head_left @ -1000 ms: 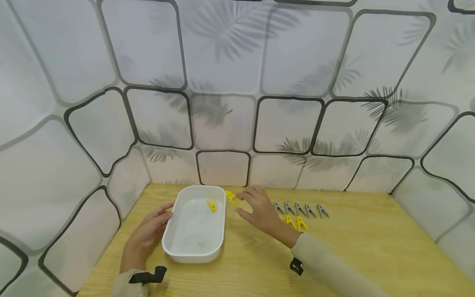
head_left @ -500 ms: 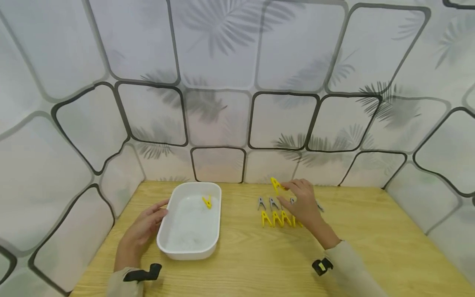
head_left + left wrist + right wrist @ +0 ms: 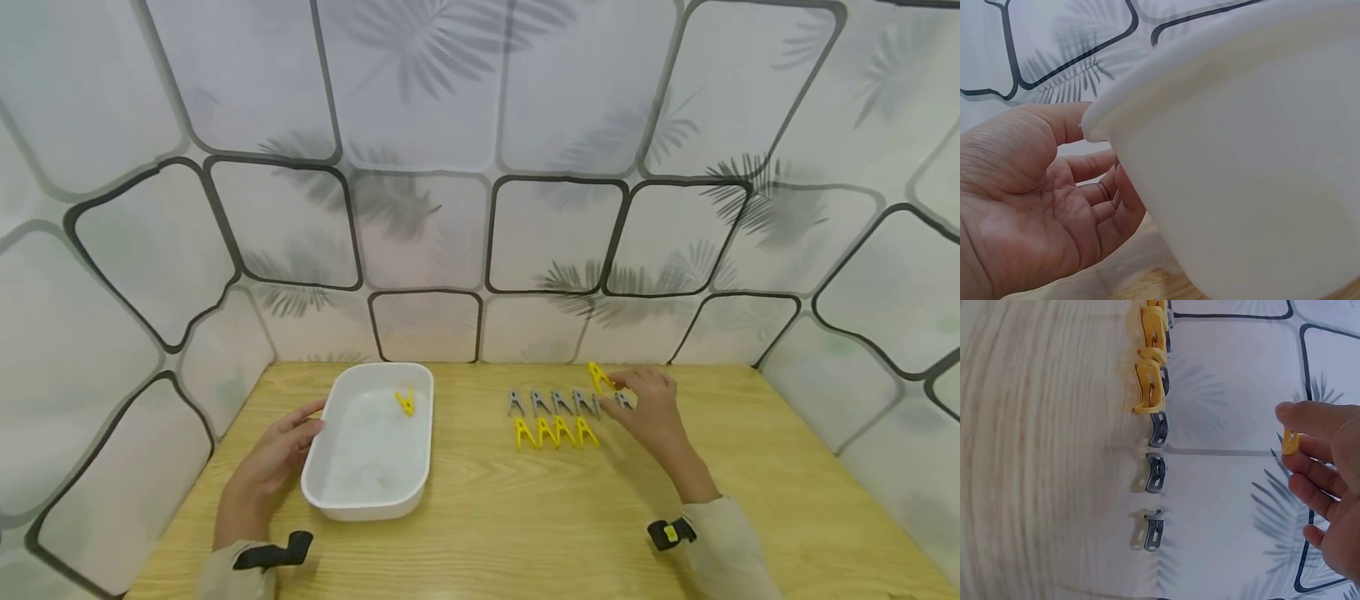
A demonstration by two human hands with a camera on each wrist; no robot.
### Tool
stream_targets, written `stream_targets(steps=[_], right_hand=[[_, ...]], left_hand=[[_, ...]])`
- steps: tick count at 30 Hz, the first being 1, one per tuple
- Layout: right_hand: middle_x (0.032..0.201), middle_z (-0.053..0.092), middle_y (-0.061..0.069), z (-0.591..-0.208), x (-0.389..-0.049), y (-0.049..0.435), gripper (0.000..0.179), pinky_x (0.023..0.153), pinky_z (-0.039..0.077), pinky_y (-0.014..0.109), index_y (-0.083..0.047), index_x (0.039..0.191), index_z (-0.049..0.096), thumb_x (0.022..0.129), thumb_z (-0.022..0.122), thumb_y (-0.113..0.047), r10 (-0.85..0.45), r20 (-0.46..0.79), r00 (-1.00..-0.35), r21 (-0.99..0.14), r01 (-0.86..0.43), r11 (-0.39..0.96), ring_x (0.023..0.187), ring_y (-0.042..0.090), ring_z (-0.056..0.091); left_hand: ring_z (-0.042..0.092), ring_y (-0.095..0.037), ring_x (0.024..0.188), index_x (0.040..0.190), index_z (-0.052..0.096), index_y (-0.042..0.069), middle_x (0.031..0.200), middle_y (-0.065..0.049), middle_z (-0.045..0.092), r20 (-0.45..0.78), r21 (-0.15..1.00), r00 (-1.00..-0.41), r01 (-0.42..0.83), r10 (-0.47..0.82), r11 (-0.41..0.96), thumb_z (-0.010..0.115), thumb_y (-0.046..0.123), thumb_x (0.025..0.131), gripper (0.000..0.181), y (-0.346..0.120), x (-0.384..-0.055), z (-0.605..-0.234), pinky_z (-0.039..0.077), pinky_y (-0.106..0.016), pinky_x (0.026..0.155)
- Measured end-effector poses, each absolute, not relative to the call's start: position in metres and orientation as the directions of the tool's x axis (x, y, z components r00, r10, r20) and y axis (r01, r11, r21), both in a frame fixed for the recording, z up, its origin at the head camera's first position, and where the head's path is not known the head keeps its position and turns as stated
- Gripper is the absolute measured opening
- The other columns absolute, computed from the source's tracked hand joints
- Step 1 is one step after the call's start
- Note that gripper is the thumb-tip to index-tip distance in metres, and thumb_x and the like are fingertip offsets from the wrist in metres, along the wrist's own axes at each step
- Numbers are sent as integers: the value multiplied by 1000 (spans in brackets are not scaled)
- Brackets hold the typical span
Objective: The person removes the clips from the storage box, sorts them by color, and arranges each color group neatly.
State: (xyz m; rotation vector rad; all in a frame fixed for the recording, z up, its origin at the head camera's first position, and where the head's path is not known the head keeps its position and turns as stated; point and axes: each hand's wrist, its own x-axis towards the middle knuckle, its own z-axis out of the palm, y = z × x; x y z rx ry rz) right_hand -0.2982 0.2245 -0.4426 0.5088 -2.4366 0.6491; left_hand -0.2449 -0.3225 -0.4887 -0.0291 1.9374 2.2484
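My right hand (image 3: 654, 417) pinches a yellow clothespin (image 3: 597, 377) between thumb and fingers, raised over the right end of a row of grey clothespins (image 3: 1155, 473). In the right wrist view the held clothespin (image 3: 1290, 444) shows just below the thumb. Several yellow clothespins (image 3: 1144, 387) lie side by side in a second row, in front of the grey ones. My left hand (image 3: 272, 458) rests against the left side of a white plastic tub (image 3: 367, 511), with its thumb at the rim and loosely bent fingers along the outer wall. One yellow clothespin (image 3: 406, 403) lies inside the tub.
Everything stands on a light wooden table (image 3: 495, 533). A pale patterned wall covering (image 3: 420, 250) with dark outlines and leaf prints rises at the back edge and both sides. The tub stands left of the clothespin rows.
My right hand has carried the yellow clothespin from beside the tub's right edge rightward, over the grey row toward its right end. My left hand has stayed at the tub; the head view has shifted slightly.
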Motion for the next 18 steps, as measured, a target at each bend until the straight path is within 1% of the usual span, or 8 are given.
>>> stream_targets(steps=[2, 4, 8, 10, 12, 18], right_hand=[[96, 70, 13, -444, -299, 225, 35, 97, 30, 63, -2, 111, 74, 79, 86, -11, -221, 541, -811, -336, -450, 828, 98, 37, 59], [97, 70, 13, -445, -300, 226, 36, 97, 30, 64, -2, 113, 73, 81, 85, -14, -238, 499, -833, -325, -435, 840, 98, 37, 59], [97, 71, 14, -447, -300, 227, 37, 98, 32, 65, -2, 113, 73, 81, 86, -16, -255, 493, -831, -273, -427, 862, 97, 37, 59], [96, 71, 14, -447, -299, 228, 36, 97, 32, 65, -2, 111, 73, 81, 86, -16, -252, 504, -826, -259, -423, 868, 95, 37, 60], [95, 71, 14, -448, -297, 230, 34, 96, 32, 65, -2, 110, 73, 81, 86, -15, -247, 492, -835, -254, -409, 876, 94, 36, 60], [92, 69, 13, -453, -292, 237, 30, 95, 30, 68, 0, 108, 72, 84, 83, -15, -251, 362, -898, -291, -364, 885, 91, 35, 58]], left_hand=[[67, -2, 95, 112, 66, 40, 102, 15, 73, -118, 981, -985, -135, 124, -140, 52, 12, 106, 32, -324, -244, -488, 55, -23, 84], [67, -2, 95, 111, 67, 41, 102, 15, 73, -112, 979, -985, -132, 133, -153, 52, 11, 106, 33, -325, -244, -488, 55, -22, 83], [68, -3, 93, 109, 68, 40, 99, 14, 74, -122, 972, -984, -144, 128, -185, 53, 11, 106, 33, -323, -243, -486, 56, -22, 82], [68, -4, 93, 108, 69, 39, 99, 13, 74, -128, 967, -983, -153, 131, -202, 53, 10, 105, 33, -322, -243, -486, 56, -23, 82], [69, -4, 92, 108, 69, 39, 99, 12, 74, -127, 967, -983, -153, 133, -206, 53, 10, 105, 33, -321, -243, -487, 56, -23, 82], [68, -4, 93, 110, 68, 40, 99, 13, 73, -113, 975, -985, -135, 133, -175, 52, 11, 106, 34, -323, -245, -488, 56, -23, 82]])
